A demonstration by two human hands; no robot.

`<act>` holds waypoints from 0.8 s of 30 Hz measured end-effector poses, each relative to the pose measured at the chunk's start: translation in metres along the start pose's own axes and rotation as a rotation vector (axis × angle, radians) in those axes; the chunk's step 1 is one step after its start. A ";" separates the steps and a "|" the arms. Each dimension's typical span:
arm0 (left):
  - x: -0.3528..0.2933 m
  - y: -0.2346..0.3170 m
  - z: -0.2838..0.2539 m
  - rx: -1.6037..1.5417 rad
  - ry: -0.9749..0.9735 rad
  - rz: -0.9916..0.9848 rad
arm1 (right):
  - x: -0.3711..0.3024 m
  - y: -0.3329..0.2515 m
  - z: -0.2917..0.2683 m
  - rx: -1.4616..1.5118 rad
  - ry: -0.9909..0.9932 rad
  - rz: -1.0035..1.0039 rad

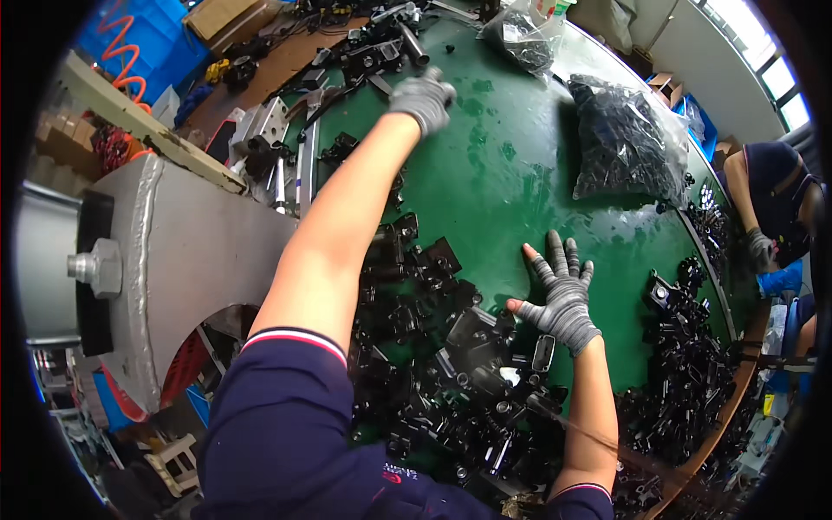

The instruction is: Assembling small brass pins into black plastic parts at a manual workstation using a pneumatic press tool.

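My left hand (423,101), in a grey knitted glove, reaches to the far side of the green tabletop (511,113). Its fingers are curled in, and whatever they may hold is hidden. Black metal parts (368,59) and a short metal tube (414,45) lie just beyond it. My right hand (562,299), gloved in striped grey with bare thumb and index tips, is open with its fingers spread over the green surface and holds nothing. Beside and below its wrist spreads a heap of small black parts (472,334).
A clear bag of black parts (620,143) rests at the right, with a smaller bag (524,43) behind it. More black parts (685,355) pile along the right edge. A grey metal machine body (191,260) stands at the left. A co-worker's gloved hand (760,249) shows at far right.
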State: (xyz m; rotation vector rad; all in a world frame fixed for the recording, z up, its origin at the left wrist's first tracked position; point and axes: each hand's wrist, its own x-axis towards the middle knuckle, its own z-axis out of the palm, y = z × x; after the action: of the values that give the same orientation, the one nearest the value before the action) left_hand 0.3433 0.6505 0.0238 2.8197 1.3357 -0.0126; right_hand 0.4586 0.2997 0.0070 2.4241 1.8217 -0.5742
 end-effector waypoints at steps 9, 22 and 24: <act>-0.161 0.081 -0.029 -0.118 -0.175 0.545 | -0.029 -0.046 -0.003 0.243 -0.062 -0.157; -0.399 0.075 -0.122 -2.178 0.012 0.619 | -0.205 -0.143 -0.069 1.478 0.109 -0.237; -0.444 0.074 -0.123 -2.085 0.128 0.694 | -0.223 -0.158 -0.056 1.679 0.081 -0.462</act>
State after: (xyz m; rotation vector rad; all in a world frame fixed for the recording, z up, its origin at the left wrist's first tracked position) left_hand 0.1189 0.2629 0.1557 1.1396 -0.1224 0.8959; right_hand 0.2728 0.1578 0.1597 2.3537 2.2996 -3.0374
